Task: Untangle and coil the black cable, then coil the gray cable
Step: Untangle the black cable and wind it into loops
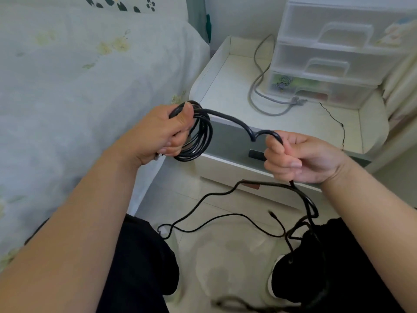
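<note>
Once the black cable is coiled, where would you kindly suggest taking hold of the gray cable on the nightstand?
Probably the thick gray cable's plug end, from the front: it lies nearest the white nightstand's open edge, while the far run slips behind the clear plastic drawers.

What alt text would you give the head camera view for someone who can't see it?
A person's left hand grips a partly wound coil of black cable, while the right hand holds the loose length trailing to the floor. A gray cable lies uncoiled on the white bedside table.
</note>
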Action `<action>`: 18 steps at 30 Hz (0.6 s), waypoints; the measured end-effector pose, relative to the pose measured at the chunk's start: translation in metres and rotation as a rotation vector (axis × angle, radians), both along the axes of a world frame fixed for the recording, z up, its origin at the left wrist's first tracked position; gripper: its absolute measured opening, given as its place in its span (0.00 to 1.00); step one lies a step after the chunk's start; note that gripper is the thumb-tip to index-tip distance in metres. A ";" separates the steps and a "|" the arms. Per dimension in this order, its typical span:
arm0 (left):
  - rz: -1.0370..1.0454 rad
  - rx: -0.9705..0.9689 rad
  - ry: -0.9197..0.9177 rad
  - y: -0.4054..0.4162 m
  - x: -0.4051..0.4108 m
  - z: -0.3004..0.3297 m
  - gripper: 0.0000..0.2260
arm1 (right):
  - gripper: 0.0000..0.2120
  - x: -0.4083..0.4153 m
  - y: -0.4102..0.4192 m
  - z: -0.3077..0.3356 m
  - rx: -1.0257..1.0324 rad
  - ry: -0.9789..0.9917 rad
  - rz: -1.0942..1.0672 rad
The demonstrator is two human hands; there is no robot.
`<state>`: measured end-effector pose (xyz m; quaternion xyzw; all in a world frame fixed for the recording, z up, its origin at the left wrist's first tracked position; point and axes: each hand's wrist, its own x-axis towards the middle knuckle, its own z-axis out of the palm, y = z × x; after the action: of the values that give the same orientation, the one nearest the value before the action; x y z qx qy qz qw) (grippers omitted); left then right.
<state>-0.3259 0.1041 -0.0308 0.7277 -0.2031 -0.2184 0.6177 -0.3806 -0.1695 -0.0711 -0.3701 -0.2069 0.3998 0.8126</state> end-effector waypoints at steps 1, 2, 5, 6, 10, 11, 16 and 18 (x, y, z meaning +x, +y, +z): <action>0.011 -0.017 0.016 -0.001 0.000 0.001 0.22 | 0.05 -0.001 0.008 -0.002 0.041 0.041 -0.039; 0.022 -0.048 0.052 -0.002 0.000 0.002 0.22 | 0.06 -0.003 0.018 -0.005 0.012 0.053 -0.123; 0.086 -0.124 0.139 -0.014 -0.004 0.002 0.21 | 0.07 -0.007 0.042 -0.017 -0.649 -0.269 -0.618; 0.123 -0.134 0.145 -0.019 -0.006 -0.002 0.21 | 0.08 -0.010 0.051 -0.019 -0.873 -0.434 -0.744; 0.284 -0.126 0.158 -0.037 -0.010 -0.010 0.22 | 0.14 -0.019 0.079 -0.022 -0.916 -0.581 -0.847; 0.307 -0.127 0.165 -0.038 -0.011 -0.010 0.21 | 0.16 -0.019 0.082 -0.022 -0.903 -0.552 -0.840; 0.332 -0.058 0.104 -0.043 -0.011 -0.010 0.22 | 0.11 -0.016 0.092 -0.025 -0.817 -0.405 -1.016; 0.322 -0.035 0.077 -0.044 -0.011 -0.011 0.22 | 0.06 -0.013 0.092 -0.020 -0.728 -0.351 -1.092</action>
<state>-0.3367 0.0601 -0.0419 0.7311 -0.0637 -0.1408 0.6646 -0.3932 -0.0773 -0.0908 -0.7308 0.0287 -0.0896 0.6761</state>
